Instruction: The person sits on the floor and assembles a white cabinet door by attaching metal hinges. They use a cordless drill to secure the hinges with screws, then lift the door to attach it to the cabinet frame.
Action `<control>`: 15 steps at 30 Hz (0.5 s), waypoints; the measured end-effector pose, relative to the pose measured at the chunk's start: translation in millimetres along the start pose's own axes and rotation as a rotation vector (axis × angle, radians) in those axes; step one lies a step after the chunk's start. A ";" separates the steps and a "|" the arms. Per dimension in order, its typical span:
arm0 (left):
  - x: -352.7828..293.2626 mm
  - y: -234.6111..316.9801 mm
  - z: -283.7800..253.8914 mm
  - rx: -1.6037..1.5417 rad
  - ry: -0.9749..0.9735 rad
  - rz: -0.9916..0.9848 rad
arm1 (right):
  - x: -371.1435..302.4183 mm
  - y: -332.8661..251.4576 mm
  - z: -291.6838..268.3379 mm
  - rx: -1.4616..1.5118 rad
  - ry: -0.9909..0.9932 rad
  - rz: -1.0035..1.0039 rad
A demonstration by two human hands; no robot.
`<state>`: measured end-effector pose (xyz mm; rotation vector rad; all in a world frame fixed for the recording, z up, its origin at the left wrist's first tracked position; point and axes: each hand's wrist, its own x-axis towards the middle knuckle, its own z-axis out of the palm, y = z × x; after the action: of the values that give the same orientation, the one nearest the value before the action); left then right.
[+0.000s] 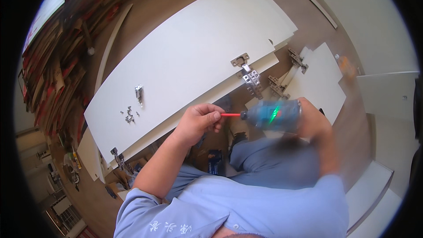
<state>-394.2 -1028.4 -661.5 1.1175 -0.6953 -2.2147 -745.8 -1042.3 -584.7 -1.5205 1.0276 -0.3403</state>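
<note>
My right hand grips a teal cordless drill, blurred and lit by a green streak. A red screwdriver bit sticks out of its chuck toward the left. The tip of that bit is pinched between the thumb and fingers of my left hand; whether a screw is in there too is hidden. Beyond my hands lies a long white panel, with a metal hinge at its near right edge and another hinge at the near left. Small screws and a hinge part rest on the panel.
On the right lies another white panel bearing hinges. Stacked flattened cardboard fills the far left. An orange-capped bottle, blurred, stands by the right wall. White boards lean at the lower right.
</note>
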 end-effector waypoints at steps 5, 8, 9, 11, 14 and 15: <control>41.7 21.7 19.6 0.421 0.010 0.308 | -21.9 37.5 -23.4 0.012 0.330 -0.283; 73.8 37.8 12.8 1.320 0.250 0.595 | -24.9 48.4 -36.4 0.350 0.501 -0.142; 84.8 41.0 9.7 1.418 0.236 0.666 | -25.9 47.7 -39.4 0.437 0.575 -0.083; 104.6 45.3 2.3 1.620 0.211 0.820 | -18.2 46.9 -46.0 0.375 0.637 -0.110; 117.2 41.3 -5.5 1.781 0.115 0.761 | -9.7 40.8 -49.8 0.389 0.675 -0.032; 119.0 38.8 -6.6 1.870 0.082 0.722 | -8.4 38.7 -50.7 0.365 0.670 -0.024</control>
<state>-438.5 -1137.7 -703.9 1.1740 -2.7031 -0.4222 -802.7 -1065.1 -604.5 -1.0988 1.3680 -1.0439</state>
